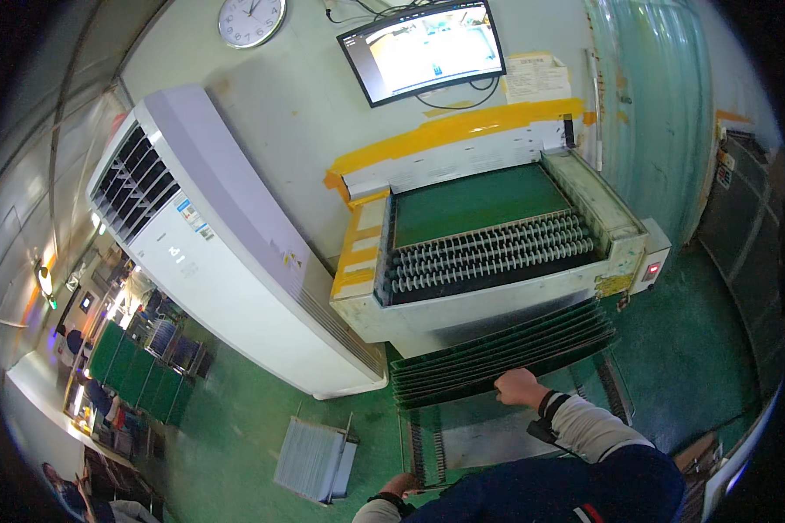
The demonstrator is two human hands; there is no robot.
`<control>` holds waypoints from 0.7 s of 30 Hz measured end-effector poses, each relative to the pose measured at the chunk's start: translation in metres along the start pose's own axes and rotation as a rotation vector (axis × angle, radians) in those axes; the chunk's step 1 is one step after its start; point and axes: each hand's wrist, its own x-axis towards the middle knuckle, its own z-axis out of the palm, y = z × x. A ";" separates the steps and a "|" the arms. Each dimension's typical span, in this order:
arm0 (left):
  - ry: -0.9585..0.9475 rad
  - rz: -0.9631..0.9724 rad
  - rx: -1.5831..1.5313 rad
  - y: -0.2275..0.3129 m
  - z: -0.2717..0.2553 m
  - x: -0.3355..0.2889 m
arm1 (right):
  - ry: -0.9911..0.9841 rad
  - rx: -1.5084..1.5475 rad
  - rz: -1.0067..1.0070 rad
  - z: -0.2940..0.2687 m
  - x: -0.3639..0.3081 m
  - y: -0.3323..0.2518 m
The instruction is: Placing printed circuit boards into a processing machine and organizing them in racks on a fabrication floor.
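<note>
Several thin dark green boards (506,349) stand on edge in a row in a metal rack (440,436) in front of me. My right hand (519,388) is closed at the near edge of the closest green board, with its fingertips partly hidden. Lower down, my left hand (399,485) is closed at the rack's near left corner, though little of its fingers shows. Just beyond the rack is a pale conveyor machine with rows of grey rollers (493,257). A flat green panel (480,205) lies behind the rollers.
A tall white air conditioner (235,253) stands left of the machine. On the floor, a smaller rack (310,458) holds pale sheets. A screen (423,52) and a clock (251,19) hang on the wall. Other people (100,397) are at the far left.
</note>
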 end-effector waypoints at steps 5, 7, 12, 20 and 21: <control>-0.004 -0.003 0.187 -0.036 -0.006 0.053 | -0.043 0.006 0.044 -0.003 0.004 -0.003; -0.006 0.057 0.275 -0.034 -0.005 0.053 | -0.029 0.023 0.052 0.001 0.007 0.002; -0.017 -0.057 0.275 -0.020 -0.006 0.041 | 0.022 0.071 0.042 -0.002 0.006 0.001; -0.017 -0.026 0.139 -0.030 -0.005 0.049 | -0.085 0.030 0.068 -0.003 0.010 0.002; -0.028 -0.041 0.091 -0.036 -0.006 0.055 | -0.120 0.020 0.068 -0.009 0.009 -0.001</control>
